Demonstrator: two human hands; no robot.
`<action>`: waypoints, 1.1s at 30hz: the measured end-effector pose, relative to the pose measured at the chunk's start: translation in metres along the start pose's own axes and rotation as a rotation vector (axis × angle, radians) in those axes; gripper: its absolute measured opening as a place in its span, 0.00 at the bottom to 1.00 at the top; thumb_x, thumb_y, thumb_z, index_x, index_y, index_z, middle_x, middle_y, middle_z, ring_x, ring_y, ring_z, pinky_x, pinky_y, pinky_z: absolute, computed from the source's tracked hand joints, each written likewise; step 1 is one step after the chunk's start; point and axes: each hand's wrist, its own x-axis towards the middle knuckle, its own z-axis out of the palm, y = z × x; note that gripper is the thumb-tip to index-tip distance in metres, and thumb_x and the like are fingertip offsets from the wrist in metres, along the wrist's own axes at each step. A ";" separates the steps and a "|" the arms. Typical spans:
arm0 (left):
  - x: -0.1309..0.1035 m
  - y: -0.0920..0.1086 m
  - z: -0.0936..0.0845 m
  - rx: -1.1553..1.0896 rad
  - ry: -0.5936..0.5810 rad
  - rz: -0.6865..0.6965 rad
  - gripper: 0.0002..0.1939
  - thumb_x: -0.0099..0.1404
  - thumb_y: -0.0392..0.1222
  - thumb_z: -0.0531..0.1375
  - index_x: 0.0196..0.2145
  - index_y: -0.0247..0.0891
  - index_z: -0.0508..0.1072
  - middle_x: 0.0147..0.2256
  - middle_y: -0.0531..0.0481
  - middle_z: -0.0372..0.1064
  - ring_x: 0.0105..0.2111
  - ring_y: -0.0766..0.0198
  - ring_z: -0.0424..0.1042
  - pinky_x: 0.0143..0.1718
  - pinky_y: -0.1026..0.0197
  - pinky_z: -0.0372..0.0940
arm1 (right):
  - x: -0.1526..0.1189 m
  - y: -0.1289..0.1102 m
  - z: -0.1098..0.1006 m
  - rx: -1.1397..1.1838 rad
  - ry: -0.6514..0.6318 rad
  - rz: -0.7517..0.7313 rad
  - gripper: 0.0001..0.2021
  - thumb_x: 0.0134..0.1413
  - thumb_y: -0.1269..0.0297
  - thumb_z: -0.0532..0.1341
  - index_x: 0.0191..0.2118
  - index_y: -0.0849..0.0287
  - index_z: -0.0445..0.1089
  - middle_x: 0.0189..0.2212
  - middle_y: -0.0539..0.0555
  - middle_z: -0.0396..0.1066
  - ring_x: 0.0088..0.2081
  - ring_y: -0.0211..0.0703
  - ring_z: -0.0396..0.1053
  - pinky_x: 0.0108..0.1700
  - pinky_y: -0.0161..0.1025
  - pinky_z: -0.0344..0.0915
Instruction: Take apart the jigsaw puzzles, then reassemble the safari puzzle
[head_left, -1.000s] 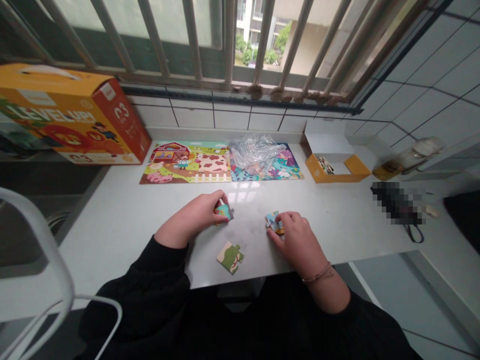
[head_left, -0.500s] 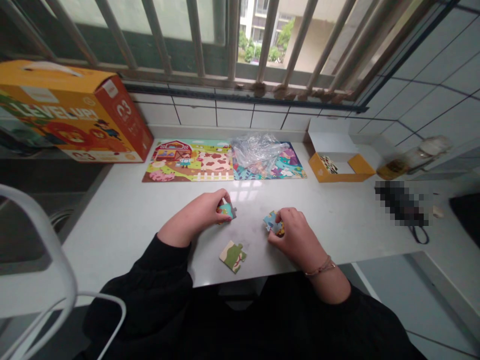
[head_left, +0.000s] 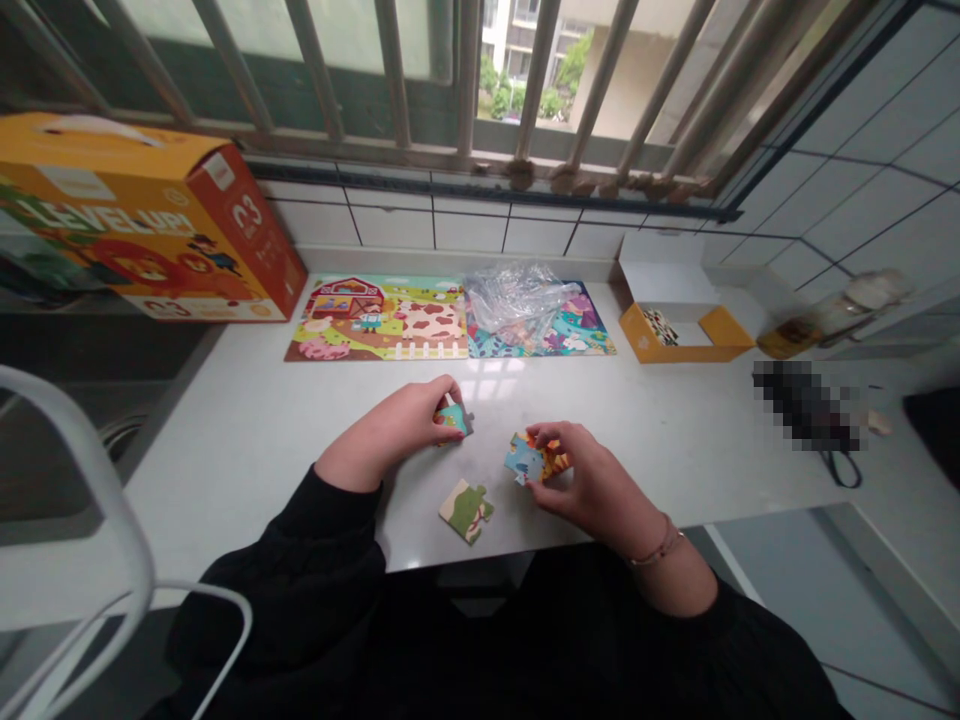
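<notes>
My left hand (head_left: 420,418) pinches a teal puzzle piece (head_left: 454,418) between thumb and fingers, just over the white counter. To the right, my right hand (head_left: 581,468) grips a light-blue and orange puzzle piece (head_left: 527,459) by its right side; the fingers hide part of it. A gap separates the two pieces. Between the hands and nearer the counter's front edge lies a green and beige puzzle piece (head_left: 466,511), which neither hand touches.
Behind the hands lie a farm picture board (head_left: 379,320) and a second board (head_left: 585,325) partly under crumpled clear plastic (head_left: 510,300). An open yellow box (head_left: 667,352) stands back right, a large orange box (head_left: 142,220) back left. A white tube (head_left: 127,500) rises at the left.
My right hand has turned slightly and brought the light-blue and orange piece a little left, showing more of it. The left hand and the green piece stay put.
</notes>
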 end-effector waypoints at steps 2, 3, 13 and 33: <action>0.000 0.001 -0.001 0.002 0.001 -0.003 0.19 0.60 0.41 0.75 0.47 0.44 0.77 0.35 0.53 0.74 0.36 0.55 0.74 0.38 0.58 0.62 | 0.000 -0.017 0.008 0.025 -0.066 -0.073 0.19 0.56 0.73 0.71 0.51 0.52 0.71 0.57 0.58 0.77 0.58 0.53 0.75 0.62 0.53 0.73; 0.000 0.001 -0.001 0.000 0.001 -0.005 0.19 0.60 0.41 0.75 0.47 0.43 0.77 0.35 0.53 0.75 0.36 0.55 0.74 0.38 0.58 0.62 | -0.001 -0.027 0.014 0.029 -0.104 -0.094 0.17 0.56 0.73 0.71 0.50 0.52 0.72 0.58 0.58 0.76 0.60 0.53 0.74 0.64 0.53 0.72; 0.002 -0.002 0.002 -0.015 -0.001 -0.016 0.20 0.59 0.41 0.74 0.48 0.43 0.76 0.34 0.54 0.75 0.33 0.57 0.72 0.37 0.58 0.61 | -0.012 -0.088 0.083 -0.270 -0.168 -0.029 0.12 0.61 0.72 0.70 0.49 0.59 0.74 0.52 0.62 0.74 0.53 0.58 0.70 0.59 0.54 0.74; -0.002 0.003 -0.001 -0.032 0.008 -0.011 0.18 0.58 0.41 0.74 0.46 0.44 0.77 0.33 0.53 0.74 0.35 0.55 0.74 0.37 0.58 0.62 | -0.006 -0.042 0.052 -0.357 0.078 -0.011 0.15 0.56 0.72 0.63 0.47 0.55 0.62 0.42 0.60 0.68 0.44 0.58 0.68 0.50 0.55 0.73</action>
